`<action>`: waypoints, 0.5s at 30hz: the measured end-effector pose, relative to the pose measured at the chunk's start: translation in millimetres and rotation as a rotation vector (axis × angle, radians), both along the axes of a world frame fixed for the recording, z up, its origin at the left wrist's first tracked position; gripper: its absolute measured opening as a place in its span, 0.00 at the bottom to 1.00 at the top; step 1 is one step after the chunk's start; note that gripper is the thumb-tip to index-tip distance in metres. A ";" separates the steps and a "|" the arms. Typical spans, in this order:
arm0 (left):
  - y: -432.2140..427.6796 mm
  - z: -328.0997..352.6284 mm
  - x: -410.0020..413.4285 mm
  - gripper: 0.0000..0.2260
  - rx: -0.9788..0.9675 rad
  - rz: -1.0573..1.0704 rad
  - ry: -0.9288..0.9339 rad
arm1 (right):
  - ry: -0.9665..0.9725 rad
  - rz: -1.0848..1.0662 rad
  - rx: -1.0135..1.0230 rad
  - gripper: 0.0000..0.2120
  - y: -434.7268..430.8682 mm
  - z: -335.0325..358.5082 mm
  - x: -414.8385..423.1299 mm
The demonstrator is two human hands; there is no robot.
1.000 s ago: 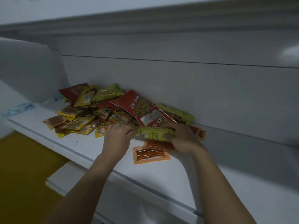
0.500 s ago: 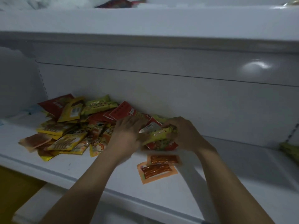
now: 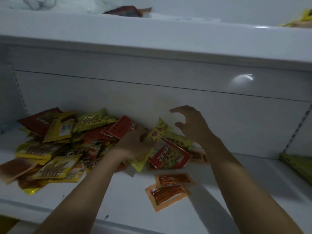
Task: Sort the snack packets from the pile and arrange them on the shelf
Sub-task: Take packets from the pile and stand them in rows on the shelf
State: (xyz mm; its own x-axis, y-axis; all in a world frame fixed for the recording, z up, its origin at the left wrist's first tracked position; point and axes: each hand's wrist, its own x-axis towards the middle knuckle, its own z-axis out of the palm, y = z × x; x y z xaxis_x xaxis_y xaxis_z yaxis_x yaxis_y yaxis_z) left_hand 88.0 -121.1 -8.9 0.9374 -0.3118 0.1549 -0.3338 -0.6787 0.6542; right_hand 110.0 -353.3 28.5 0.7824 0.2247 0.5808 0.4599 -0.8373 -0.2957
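Dimly lit white shelf (image 3: 121,205) bears the packet pile (image 3: 55,149) — upper shelf (image 3: 152,34) overhead.

The right hand (image 3: 194,125) has released the yellow-green packet (image 3: 157,132) and lifted clear of the pile (image 3: 67,146), fingers spread, leaving the left hand (image 3: 133,146) alone gripping it, now tipped upward.

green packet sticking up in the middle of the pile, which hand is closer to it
Left. The left hand holds the green packet by its lower end; the right hand hovers open just right of it, not touching.
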 end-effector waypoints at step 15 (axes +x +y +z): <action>-22.8 -36.9 -19.3 0.28 -0.362 0.323 0.132 | 0.359 -0.356 -0.327 0.20 -24.4 -85.4 32.5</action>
